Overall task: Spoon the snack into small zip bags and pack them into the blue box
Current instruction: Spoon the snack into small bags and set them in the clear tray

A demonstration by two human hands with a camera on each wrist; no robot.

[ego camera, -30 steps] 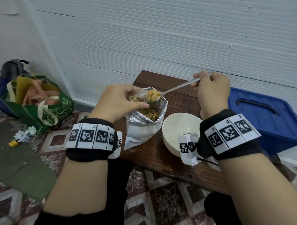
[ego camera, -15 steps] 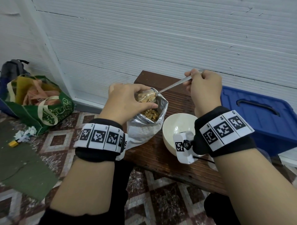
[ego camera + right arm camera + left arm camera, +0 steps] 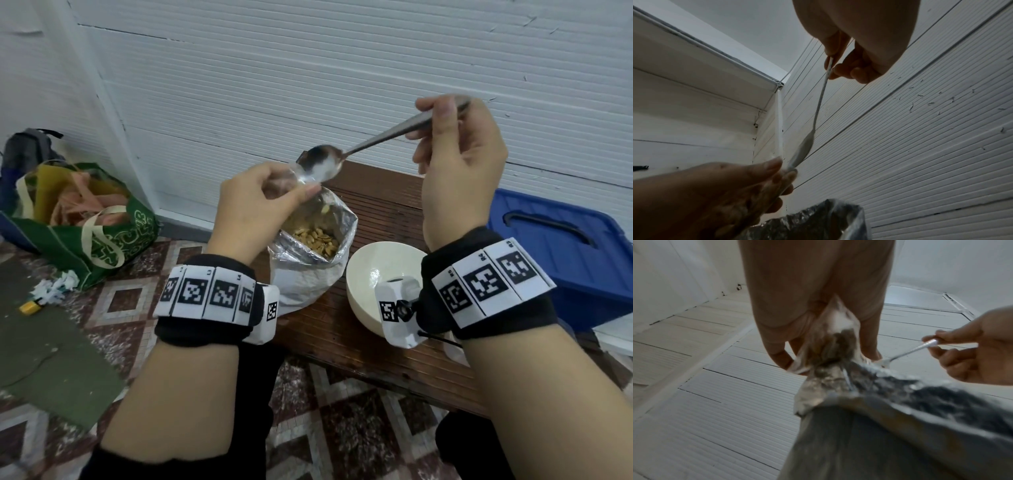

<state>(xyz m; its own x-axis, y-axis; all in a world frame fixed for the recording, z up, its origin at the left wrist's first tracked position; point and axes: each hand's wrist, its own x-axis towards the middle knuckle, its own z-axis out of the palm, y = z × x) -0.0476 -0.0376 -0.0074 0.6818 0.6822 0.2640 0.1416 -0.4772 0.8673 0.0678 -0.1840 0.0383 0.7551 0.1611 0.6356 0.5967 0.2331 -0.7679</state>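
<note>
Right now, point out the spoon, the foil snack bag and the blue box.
spoon [image 3: 320,168], head view, on the empty bowl end.
foil snack bag [image 3: 301,279], head view, on its crumpled silver front.
blue box [image 3: 548,246], head view, on its lid.

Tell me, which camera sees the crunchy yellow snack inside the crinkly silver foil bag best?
The head view: it looks down into the open silver foil bag and shows the yellow snack pieces clearly. The left wrist view shows only the bag's blurred outside; the right wrist view catches only its top edge. Neither shows the snack inside.
</note>
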